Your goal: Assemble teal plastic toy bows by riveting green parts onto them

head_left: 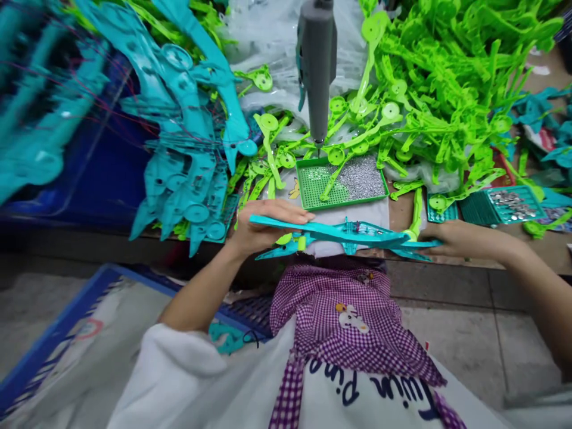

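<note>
A long turquoise plastic part [330, 231] is held level at the table's front edge, seen nearly edge-on. At its left end my left hand [263, 221] is closed around it, fingers along the far side. My right hand [451, 237] grips the opposite end; its fingertips are partly hidden. A bright green lever-like piece [416, 214] sticks up from the part near my right hand, and more green shows beneath it at the left. Just beyond lies a green tray [308, 193] of small silver screws, with a green piece lying across it. A grey power screwdriver [317, 71] hangs upright above the tray.
Turquoise parts [183, 149] are stacked at the left beside a blue bin [107, 173]. Bright green pieces [447, 89] are heaped at the back right. A turquoise tray [534, 208] of small metal pieces stands at the right. On the floor is a blue crate [96, 286].
</note>
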Motion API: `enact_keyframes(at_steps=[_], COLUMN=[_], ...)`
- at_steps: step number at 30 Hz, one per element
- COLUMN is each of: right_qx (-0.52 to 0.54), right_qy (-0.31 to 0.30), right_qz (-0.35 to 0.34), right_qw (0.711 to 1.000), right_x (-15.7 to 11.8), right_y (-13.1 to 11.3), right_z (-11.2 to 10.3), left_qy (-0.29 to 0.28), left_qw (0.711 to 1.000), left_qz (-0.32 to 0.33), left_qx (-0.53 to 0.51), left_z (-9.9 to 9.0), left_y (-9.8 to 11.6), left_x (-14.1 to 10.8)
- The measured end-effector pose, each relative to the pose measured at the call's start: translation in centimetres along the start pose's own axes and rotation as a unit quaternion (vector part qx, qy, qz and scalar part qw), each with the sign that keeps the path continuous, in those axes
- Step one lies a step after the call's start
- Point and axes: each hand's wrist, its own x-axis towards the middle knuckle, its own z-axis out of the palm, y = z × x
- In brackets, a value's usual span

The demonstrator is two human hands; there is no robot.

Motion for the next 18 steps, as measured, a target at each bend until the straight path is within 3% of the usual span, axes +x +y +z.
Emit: enact_keyframes(at_steps=[3, 7, 9, 11, 15, 18], right_qx=[0.004, -0.117, -0.147, -0.156, -0.163, -0.167], right_qy=[-0.059, -0.006, 0.013, 0.033, 0.067, 0.07], right_qz=[0.023, 0.149, 0.18, 0.183, 0.173, 0.174], right_qw=[0.998, 0.982, 0.972, 0.97, 0.969, 0.968], right_x=[0.6, 0.5, 0.8, 1.1, 1.6, 1.5], right_y=[-1.6, -4.6, -6.1, -7.4, -9.0, -9.5], right_z=[0.4, 1.6, 2.4, 3.1, 4.4, 5.0], left_qy=[-0.033, -0.073, -0.099, -0.105, -0.049, -0.032], left_qw=[0.993, 0.966, 0.953, 0.942, 0.917, 0.907], left_qz=[0.033, -0.044, -0.073, -0.079, -0.083, -0.051], left_qx=[0.11, 0.243, 0.276, 0.307, 0.387, 0.417], left_z=[-2.1, -4.5, -5.0, -5.0, -3.7, -2.4], left_y=[-0.8, -2.2, -2.3, -2.0, -1.7, -2.3], left_x=[-1.2, -4.6, -6.1, -7.3, -8.8, -9.6])
